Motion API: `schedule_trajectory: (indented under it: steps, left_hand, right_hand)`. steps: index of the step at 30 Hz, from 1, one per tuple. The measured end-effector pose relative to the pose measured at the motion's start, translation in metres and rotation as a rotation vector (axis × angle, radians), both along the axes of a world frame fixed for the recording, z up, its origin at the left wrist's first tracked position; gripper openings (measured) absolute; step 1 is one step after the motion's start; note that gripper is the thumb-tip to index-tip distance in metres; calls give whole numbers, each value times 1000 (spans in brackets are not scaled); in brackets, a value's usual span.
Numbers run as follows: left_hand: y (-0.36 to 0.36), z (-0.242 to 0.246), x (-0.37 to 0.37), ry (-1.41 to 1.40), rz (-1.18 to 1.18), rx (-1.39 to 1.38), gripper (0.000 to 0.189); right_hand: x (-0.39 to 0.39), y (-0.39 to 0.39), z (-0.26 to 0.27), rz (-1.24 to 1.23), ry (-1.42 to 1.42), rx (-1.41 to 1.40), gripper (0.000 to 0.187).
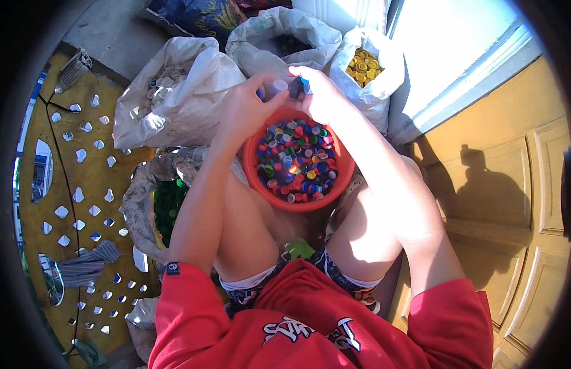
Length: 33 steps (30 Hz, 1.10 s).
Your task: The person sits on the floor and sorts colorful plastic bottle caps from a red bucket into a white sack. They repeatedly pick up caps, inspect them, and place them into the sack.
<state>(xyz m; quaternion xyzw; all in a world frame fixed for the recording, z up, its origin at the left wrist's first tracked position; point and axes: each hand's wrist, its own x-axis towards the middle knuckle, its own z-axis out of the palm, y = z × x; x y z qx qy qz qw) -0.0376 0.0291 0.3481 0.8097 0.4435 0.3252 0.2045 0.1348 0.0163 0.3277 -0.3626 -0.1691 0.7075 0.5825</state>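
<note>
My left hand [248, 104] is raised past the far rim of an orange-red plastic basin [254, 189], thumb and fingers gripping a whitish bottle cap [280, 86]. A blue cap [260, 93] also shows at its fingers. Close beside it, my right hand [320, 94] holds a blue cap [306, 85] and a dark cap [296, 87] between thumb and fingers; the palm may hide more. Mixed plastic bottle caps [294, 161] in red, blue, green, white and yellow fill the basin, which sits between my legs.
Behind the basin stand a white sack of whitish caps [198, 92], a sack with dark contents [248, 39] and a sack of yellow caps [371, 87]. A dirty sack [138, 203] holds green caps [168, 207]. A perforated yellow panel [64, 175] borders the left, a wooden door [488, 221] the right.
</note>
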Motion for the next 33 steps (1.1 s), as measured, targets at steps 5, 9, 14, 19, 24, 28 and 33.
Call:
schedule_trajectory:
  steps: [5,9,14,19,24,28,33]
  left_hand:
    - [1,-12,0,-212,-9,-113,38]
    - [-4,-11,-1,-449,-11,-311,34]
    - [-12,-10,-6,-832,-73,-425,28]
    - [-20,1,-11,-888,-204,-578,34]
    - [-6,-13,-27,-854,-208,-362,31]
    - [2,-8,-37,-1097,-31,-582,29]
    - [6,-3,-43,-1413,227,-791,36]
  right_hand:
    - [8,-2,-11,168,-48,-44,23]
    - [-3,-7,-2,359,175,84,25]
    - [-19,-10,0,388,219,178,30]
    - [-20,-17,5,413,119,259,36]
    - [-19,-12,18,430,-186,303,33]
    - [-14,-8,26,307,-500,360,30]
    - [-40,-22,96,-296,-767,949,35]
